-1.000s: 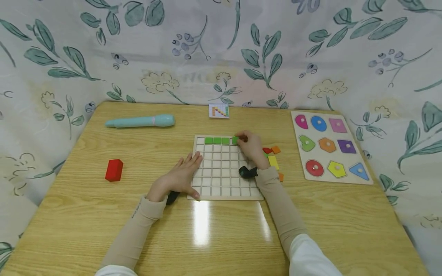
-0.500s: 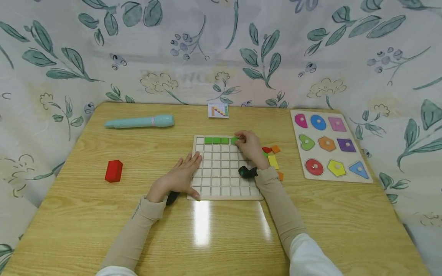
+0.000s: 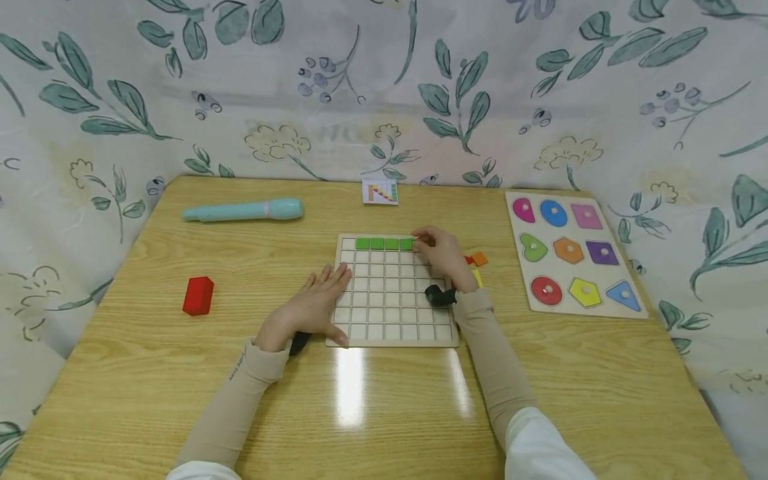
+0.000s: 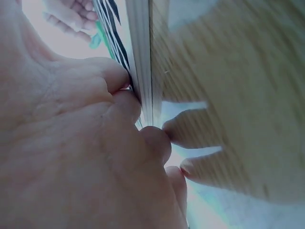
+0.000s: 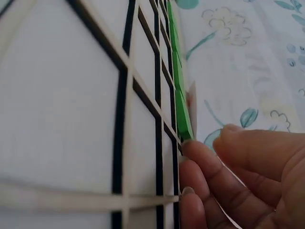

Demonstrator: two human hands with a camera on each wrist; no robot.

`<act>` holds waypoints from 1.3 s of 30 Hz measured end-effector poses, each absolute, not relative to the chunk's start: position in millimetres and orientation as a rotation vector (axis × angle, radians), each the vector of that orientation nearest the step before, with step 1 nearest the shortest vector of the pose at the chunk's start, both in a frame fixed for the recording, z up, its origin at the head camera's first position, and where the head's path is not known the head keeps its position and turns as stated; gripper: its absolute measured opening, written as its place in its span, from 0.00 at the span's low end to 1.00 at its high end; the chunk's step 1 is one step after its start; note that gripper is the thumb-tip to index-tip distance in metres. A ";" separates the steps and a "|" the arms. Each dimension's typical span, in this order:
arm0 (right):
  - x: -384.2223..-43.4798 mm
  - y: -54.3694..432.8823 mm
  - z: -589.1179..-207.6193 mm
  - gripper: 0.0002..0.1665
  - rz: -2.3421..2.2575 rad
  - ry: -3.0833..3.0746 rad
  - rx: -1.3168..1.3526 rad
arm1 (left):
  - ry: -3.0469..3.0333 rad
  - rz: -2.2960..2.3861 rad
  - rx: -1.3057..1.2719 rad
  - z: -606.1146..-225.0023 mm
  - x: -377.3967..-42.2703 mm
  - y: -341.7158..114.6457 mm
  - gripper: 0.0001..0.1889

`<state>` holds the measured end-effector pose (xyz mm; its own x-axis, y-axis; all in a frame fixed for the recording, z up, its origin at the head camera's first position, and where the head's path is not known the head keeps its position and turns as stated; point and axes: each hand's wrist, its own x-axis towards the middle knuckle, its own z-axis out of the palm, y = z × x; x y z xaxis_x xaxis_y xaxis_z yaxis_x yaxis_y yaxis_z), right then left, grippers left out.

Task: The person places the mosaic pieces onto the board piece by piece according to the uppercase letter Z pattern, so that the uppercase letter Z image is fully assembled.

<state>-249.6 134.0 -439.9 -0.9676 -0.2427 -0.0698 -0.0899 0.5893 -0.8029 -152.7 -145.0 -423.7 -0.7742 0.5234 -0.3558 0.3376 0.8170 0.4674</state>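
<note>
A wooden grid board [image 3: 384, 303] lies on the table, with several green square tiles [image 3: 377, 244] along its far row. My left hand [image 3: 312, 303] rests on the board's left edge, its fingers spread; in the left wrist view its fingertips [image 4: 157, 143] are beside the board's edge. At the far right part of the row, my right hand [image 3: 441, 253] touches the last green tile [image 3: 405, 245]. The right wrist view has the index fingertip against the end of that tile [image 5: 183, 117], with the thumb [image 5: 243, 143] apart from it. The squares under the right hand are hidden.
Loose tiles, one orange [image 3: 479, 259], lie right of the board, partly behind the right arm. A shape puzzle [image 3: 555, 281] is farther right. A small pattern card [image 3: 380, 192], a teal pen-shaped object [image 3: 243, 211] and a red block [image 3: 198, 296] lie around on the table.
The last green tile has shifted slightly left, closing the gap to its neighbour. My right hand has moved a little right, its wrist now covering more loose tiles. The left hand stays put.
</note>
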 end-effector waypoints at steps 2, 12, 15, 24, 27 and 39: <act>-250.4 136.8 -437.6 0.18 -1.307 2.639 -0.285 | 2.521 0.525 0.637 -423.0 -152.8 -145.4 0.71; -249.0 183.4 -437.9 0.19 -1.454 2.627 -0.189 | 2.530 0.514 0.653 -426.1 -150.3 -145.9 0.71; -244.9 201.7 -437.6 0.22 -1.344 2.590 -0.198 | 2.531 0.539 0.659 -428.1 -151.1 -146.2 0.71; -238.5 227.9 -429.8 0.34 -1.028 2.505 -0.426 | 2.525 0.570 0.651 -429.6 -157.4 -147.9 0.71; -237.8 224.9 -431.5 0.28 -0.972 2.535 -0.440 | 2.520 0.569 0.651 -429.4 -157.7 -148.6 0.71; -240.5 213.7 -431.8 0.16 -0.987 2.625 -0.302 | 2.520 0.563 0.652 -428.5 -155.7 -144.5 0.71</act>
<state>-240.5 213.7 -431.8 -0.9264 -0.3049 -0.2208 -0.0839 0.7390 -0.6684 -155.7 -144.5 -428.5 -0.7748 0.5344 -0.3380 0.3398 0.8027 0.4902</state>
